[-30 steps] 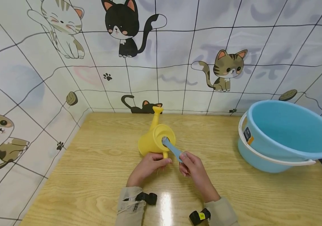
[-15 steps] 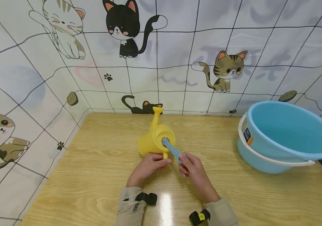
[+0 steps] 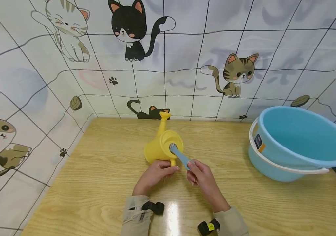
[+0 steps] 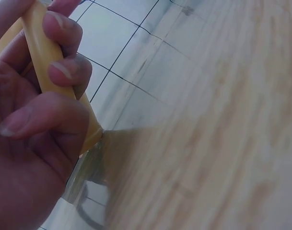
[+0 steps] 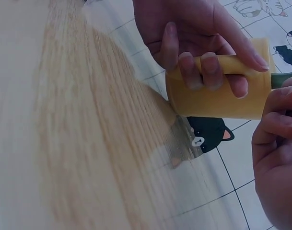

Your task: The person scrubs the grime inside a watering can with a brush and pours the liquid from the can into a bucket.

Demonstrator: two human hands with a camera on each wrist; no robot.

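A yellow watering can (image 3: 155, 150) stands tilted in the middle of the table, its mouth turned toward the right hand and its spout pointing at the back wall. The left hand (image 3: 157, 173) grips the can's handle (image 4: 45, 57), fingers curled round it in both wrist views. Between thumb and fingers of the right hand (image 3: 201, 173) is the handle of a blue brush (image 3: 181, 158). The brush's whitish head is at the opening in the can's mouth, partly hidden by the rim. From the right wrist, the can's side (image 5: 217, 103) shows beyond both hands.
A large light blue bucket (image 3: 286, 177) with a white carry handle stands at the right of the wooden table (image 3: 103, 183). Walls covered with a cat-print sheet (image 3: 182, 52) rise behind and at both sides. Each wrist wears a black strap.
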